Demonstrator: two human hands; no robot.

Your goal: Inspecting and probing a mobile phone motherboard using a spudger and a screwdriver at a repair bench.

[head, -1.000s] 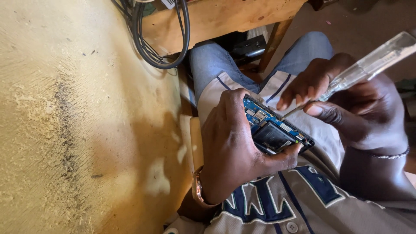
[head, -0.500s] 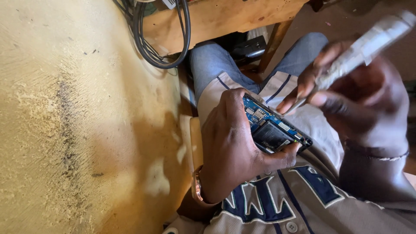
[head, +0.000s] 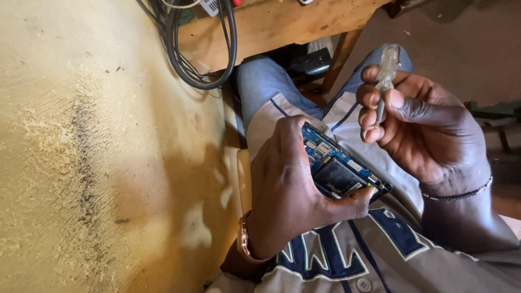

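Lifted clear now: right hand (head: 429, 127) up and off the opened phone (head: 342, 168), screwdriver (head: 385, 76) swung from a flat slant to nearly upright, clear handle topmost, thin shaft pointing down past the fingertips (head: 372, 97). Pinched between thumb and curled fingers, tip hanging above the phone's top edge, not touching. Dark bead bracelet (head: 458, 194) round that wrist. Left hand (head: 296, 190) unchanged, wrapped round the phone from the wall side, fingers over the far end, thumb clamped at the near corner. Phone tilted over the lap, back cover off, blue circuit board and dark battery bay exposed. Gold wristwatch (head: 243, 237) at the left wrist. Black cables (head: 217, 49) looped off the wooden bench (head: 282, 27) above the knees, rough yellow wall (head: 97, 152) alongside.
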